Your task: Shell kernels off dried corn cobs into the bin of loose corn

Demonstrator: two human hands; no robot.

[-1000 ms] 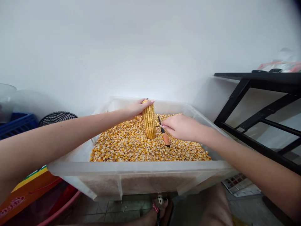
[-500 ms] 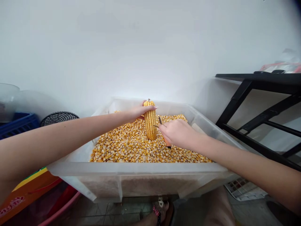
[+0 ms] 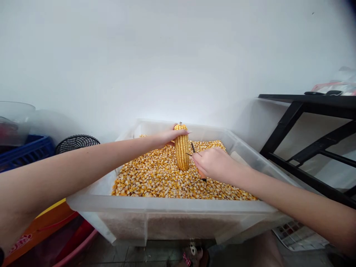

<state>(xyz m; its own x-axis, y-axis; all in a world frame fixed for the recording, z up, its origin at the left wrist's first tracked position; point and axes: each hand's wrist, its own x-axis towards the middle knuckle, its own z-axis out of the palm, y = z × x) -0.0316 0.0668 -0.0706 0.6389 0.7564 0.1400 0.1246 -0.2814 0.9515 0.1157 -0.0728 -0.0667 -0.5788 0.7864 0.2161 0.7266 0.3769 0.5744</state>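
My left hand (image 3: 168,138) is wrapped round the upper part of a yellow corn cob (image 3: 182,150), thumb across its front. The cob stands nearly upright, its lower end at the loose corn kernels (image 3: 144,178). In my closed right hand (image 3: 213,163) is an orange-handled tool (image 3: 202,175) with a black butt, its dark shaft showing above the fist. A thin dark point sticks out from the fingers towards the cob's right side; I cannot tell whether it touches. The kernels fill a translucent plastic bin (image 3: 172,204).
A black metal-framed table (image 3: 306,99) stands to the right, with a white basket (image 3: 302,235) low beneath. On the left are a blue crate (image 3: 27,152), a black wire basket (image 3: 76,142), an orange box (image 3: 41,226) and a pink tub (image 3: 89,241). A wall rises behind the bin.
The whole view has shifted slightly, so everything appears a little lower and further right. Both hands keep the same grip, and the cob stays in place over the kernels.
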